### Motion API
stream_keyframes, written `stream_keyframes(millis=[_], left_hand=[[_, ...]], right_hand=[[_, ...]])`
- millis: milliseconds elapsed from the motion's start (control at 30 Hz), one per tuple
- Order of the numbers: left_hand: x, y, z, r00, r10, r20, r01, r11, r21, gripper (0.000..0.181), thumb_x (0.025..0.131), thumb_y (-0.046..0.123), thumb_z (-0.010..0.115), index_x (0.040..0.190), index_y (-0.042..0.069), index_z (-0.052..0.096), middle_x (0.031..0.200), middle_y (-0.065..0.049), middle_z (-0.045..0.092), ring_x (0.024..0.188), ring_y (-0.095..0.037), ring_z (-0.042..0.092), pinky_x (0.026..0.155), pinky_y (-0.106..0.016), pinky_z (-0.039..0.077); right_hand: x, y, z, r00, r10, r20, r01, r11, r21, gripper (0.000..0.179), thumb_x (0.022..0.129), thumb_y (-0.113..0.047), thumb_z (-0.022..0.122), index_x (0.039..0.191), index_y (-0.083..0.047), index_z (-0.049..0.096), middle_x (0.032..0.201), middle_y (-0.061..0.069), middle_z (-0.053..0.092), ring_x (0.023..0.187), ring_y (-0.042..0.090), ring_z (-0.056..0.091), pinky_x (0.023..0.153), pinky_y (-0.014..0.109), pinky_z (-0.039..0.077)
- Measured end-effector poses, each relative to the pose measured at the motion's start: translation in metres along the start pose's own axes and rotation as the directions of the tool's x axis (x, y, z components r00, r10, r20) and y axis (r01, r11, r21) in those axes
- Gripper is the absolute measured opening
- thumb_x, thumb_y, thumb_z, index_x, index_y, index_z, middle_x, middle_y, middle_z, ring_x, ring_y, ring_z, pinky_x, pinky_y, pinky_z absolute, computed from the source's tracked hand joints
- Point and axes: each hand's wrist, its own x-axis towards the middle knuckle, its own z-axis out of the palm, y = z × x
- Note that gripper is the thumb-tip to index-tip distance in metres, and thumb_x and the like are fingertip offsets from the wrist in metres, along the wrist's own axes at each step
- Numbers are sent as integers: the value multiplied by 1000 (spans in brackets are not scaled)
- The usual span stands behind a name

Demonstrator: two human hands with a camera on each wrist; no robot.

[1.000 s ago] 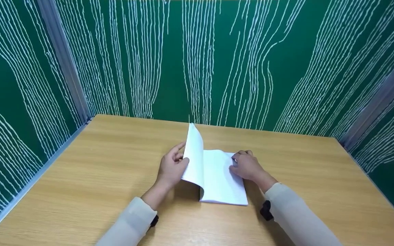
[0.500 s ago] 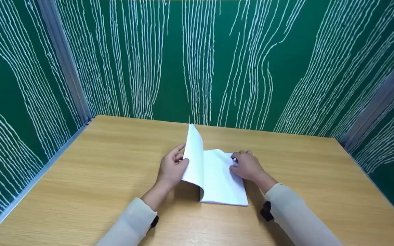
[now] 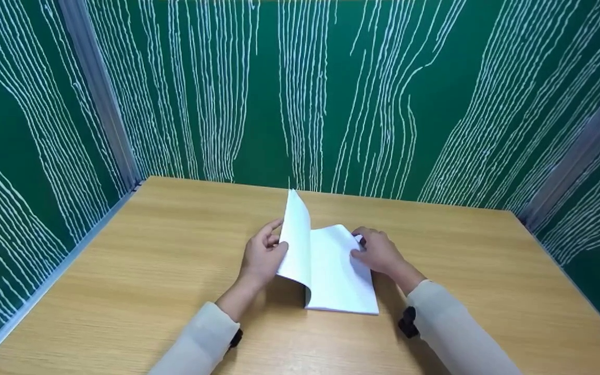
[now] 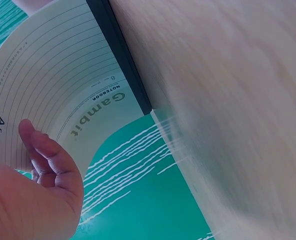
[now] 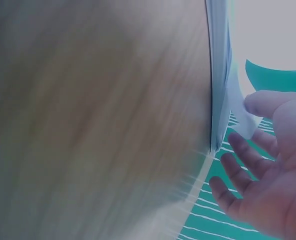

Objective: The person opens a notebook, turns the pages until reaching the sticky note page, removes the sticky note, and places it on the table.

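An open notebook (image 3: 339,281) with white pages lies on the wooden table. My left hand (image 3: 261,258) grips its raised left part, thumb on the page side and fingers behind. The left wrist view shows the lined cover (image 4: 63,75) printed "Gambit NOTEBOOK", bent in a curve, and a black spine (image 4: 120,55). At the notebook's upper right corner, my right hand (image 3: 380,252) pinches a page, which bulges up near the top edge. In the right wrist view the page corner (image 5: 245,117) sits between thumb and forefinger, lifted off the page stack (image 5: 219,85); the other fingers are spread.
The wooden table (image 3: 149,250) stretches around the notebook on all sides. Green panels (image 3: 258,104) with wavy white lines stand behind and at both sides, with grey posts (image 3: 102,94) at the corners. Each wrist carries a small black device (image 3: 408,322).
The page under my right hand has risen and bulges more at its top edge. My right hand has shifted slightly right. My left hand keeps its place on the raised part.
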Motion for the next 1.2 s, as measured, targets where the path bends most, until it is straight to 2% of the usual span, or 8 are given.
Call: stream_keyframes(millis=[200,333,500,733,833,1000,1100,1200], left_hand=[[-1,-1,0,1000,18,7,-18,1000,-10,45,82,15,50,126,23,46,86,-1,66,72,-14,62,65,-28,51],[-2,-1,0,999,27,18,-27,999,-24,45,82,15,50,126,21,45,86,-2,67,71,-14,63,64,-29,51],[-2,-2,0,1000,22,17,-21,999,-27,45,82,15,50,126,22,45,87,-2,67,73,-14,63,65,-29,51],[-1,-3,0,1000,24,14,-24,1000,-15,45,82,14,51,126,22,45,88,-1,67,73,-14,62,65,-28,51],[-1,-3,0,1000,20,17,-20,1000,-10,45,82,15,50,125,25,46,89,0,67,74,-14,62,66,-28,51],[-1,-1,0,1000,13,23,-13,1000,-14,45,83,15,50,127,23,45,92,0,66,77,-14,62,68,-28,51],[-2,1,-1,999,19,29,-18,999,-27,45,83,14,50,128,21,44,94,-3,66,78,-14,62,68,-28,51],[-7,12,-3,999,19,40,-18,999,-34,46,83,10,49,128,17,44,96,-9,66,79,-18,63,68,-30,51]], right_hand=[[1,3,-3,998,-51,-27,52,998,35,44,79,-26,61,120,-16,46,108,5,53,94,21,50,82,38,45],[1,4,-4,995,-78,-58,82,995,56,35,84,-23,53,118,-15,48,106,5,53,94,20,51,82,37,45],[2,5,-4,990,-100,-99,106,992,66,26,89,-10,42,112,-16,51,106,3,53,96,19,50,88,38,43],[3,4,-1,966,-207,-157,218,975,53,32,84,2,46,108,-16,57,108,2,56,100,17,52,90,37,42],[4,3,0,965,-207,-162,221,972,75,34,83,0,49,112,-18,54,102,1,57,94,17,53,83,35,47],[3,2,0,979,-148,-142,164,980,114,41,84,-13,53,121,-24,42,93,-2,55,86,16,53,73,30,50],[2,1,0,981,-150,-127,164,980,115,34,85,-18,53,117,-25,47,92,-4,56,83,15,53,70,28,49],[1,1,1,977,-181,-112,194,974,115,22,85,-20,51,107,-23,57,90,-5,59,76,16,52,64,27,47]])
